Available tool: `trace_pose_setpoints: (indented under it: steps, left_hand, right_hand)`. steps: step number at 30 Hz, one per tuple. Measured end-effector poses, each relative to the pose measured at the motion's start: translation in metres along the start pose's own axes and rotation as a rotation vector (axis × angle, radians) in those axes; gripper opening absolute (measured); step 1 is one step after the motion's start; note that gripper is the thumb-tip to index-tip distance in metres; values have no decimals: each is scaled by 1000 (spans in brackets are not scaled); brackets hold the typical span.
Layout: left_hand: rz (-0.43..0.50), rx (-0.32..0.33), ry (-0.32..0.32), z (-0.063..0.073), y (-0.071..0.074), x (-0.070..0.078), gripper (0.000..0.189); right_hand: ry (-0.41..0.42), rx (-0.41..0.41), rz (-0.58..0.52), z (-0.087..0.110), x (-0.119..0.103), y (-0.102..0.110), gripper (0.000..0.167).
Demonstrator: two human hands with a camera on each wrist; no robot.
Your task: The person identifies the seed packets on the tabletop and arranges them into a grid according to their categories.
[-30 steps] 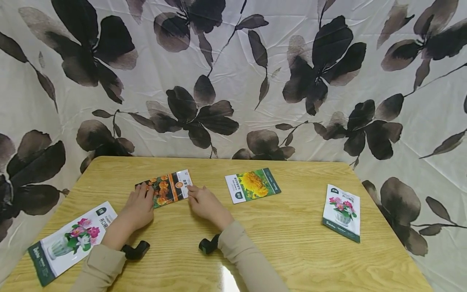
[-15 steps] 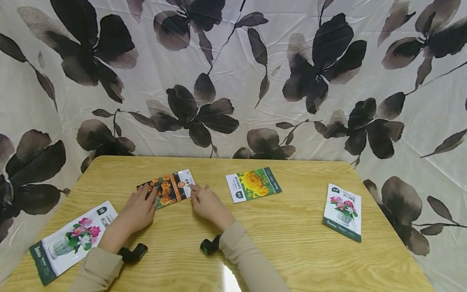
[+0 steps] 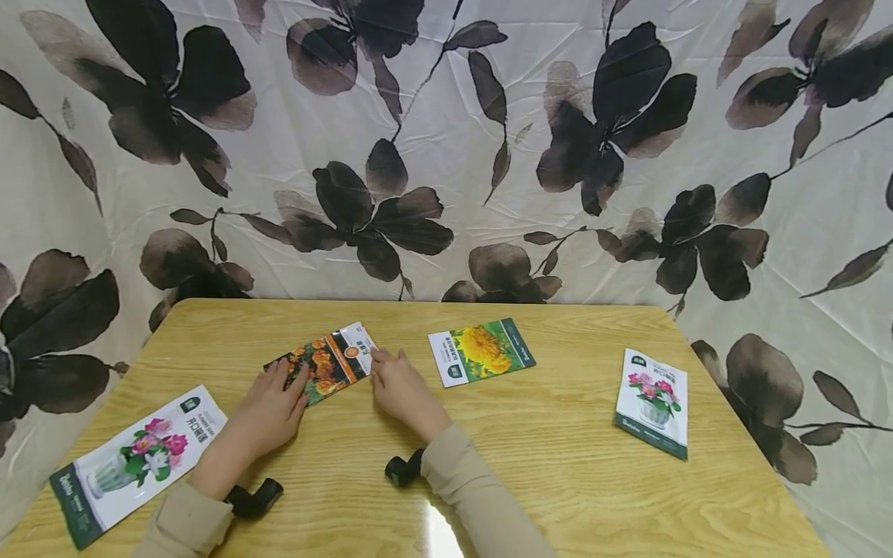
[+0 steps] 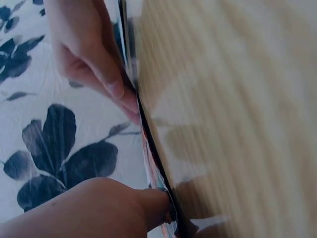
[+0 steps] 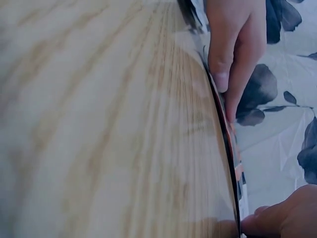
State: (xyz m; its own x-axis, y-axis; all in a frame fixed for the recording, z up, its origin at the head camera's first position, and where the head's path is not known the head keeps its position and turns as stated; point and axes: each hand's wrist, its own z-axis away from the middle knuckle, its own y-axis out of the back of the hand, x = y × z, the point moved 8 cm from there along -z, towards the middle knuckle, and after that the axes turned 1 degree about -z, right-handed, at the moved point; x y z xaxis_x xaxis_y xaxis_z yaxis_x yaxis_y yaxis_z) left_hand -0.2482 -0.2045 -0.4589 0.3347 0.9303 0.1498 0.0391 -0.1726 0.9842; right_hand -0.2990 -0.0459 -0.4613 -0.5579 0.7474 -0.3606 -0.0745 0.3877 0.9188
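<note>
A seed packet with orange flowers (image 3: 323, 364) lies aslant on the wooden table, left of centre. My left hand (image 3: 268, 411) rests on its left end with the fingers stretched over the print. At the packet's right end, my right hand (image 3: 407, 394) touches the edge with its fingertips. Seen low in the left wrist view, the left thumb (image 4: 153, 202) meets the packet's near edge, and the right hand (image 4: 86, 47) is at the far end. The right wrist view shows the packet's thin edge (image 5: 225, 134) close along the table.
A seed packet with a yellow flower (image 3: 481, 351) lies right of the hands. Packets with pink flowers lie at the left (image 3: 139, 465) and right (image 3: 652, 403) of the table (image 3: 593, 496). A floral cloth (image 3: 488, 155) hangs behind. Black wrist cameras sit below both sleeves.
The orange-flower packet has shifted slightly right and tilted a little more, with both hands moving along with it. The other packets keep their places on the table.
</note>
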Motion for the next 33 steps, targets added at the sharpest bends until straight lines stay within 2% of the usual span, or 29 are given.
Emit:
trace_pose_setpoints:
  steps: [11, 23, 27, 33]
  left_hand:
    - [-97, 33, -24, 0, -2, 16, 49]
    - [-98, 29, -26, 3, -2, 29, 50]
    - [-101, 37, -24, 5, -5, 33, 50]
    - [-114, 57, -10, 9, -2, 42, 49]
  right_hand:
    - [-32, -6, 59, -1, 7, 2, 25]
    - [-71, 14, 108, -2, 8, 3, 23]
    - [-85, 37, 105, -3, 9, 3, 26]
    - [-172, 25, 43, -2, 12, 2, 28]
